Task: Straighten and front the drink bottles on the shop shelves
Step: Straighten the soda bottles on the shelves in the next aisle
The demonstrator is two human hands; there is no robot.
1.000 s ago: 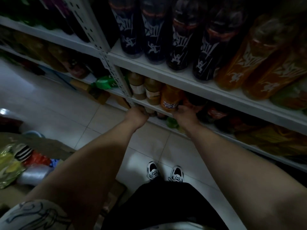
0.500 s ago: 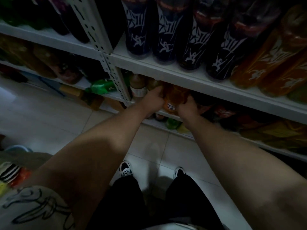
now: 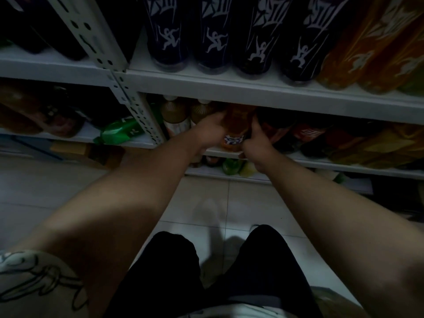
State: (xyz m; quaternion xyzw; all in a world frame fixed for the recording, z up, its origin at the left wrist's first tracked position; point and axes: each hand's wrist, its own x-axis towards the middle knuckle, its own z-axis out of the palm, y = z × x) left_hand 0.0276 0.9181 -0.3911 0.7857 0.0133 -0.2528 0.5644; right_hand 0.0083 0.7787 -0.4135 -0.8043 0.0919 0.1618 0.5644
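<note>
Both hands, left hand [image 3: 210, 130] & right hand [image 3: 257, 141], clasp orange bottle [image 3: 236, 125] at shelf edge [image 3: 305, 160].

Both hands are now clasping the orange soda bottle [image 3: 236, 127] at frame centre; a second ago they were resting lower, at the shelf edge. The left hand [image 3: 207, 131] is pressing its left side, the right hand [image 3: 257, 141] its right, thumb raised. The camera is sitting nearer the shelves: the dark bottles [image 3: 215, 35] are filling the top, and the shoes and left-edge clutter are gone from view.
</note>
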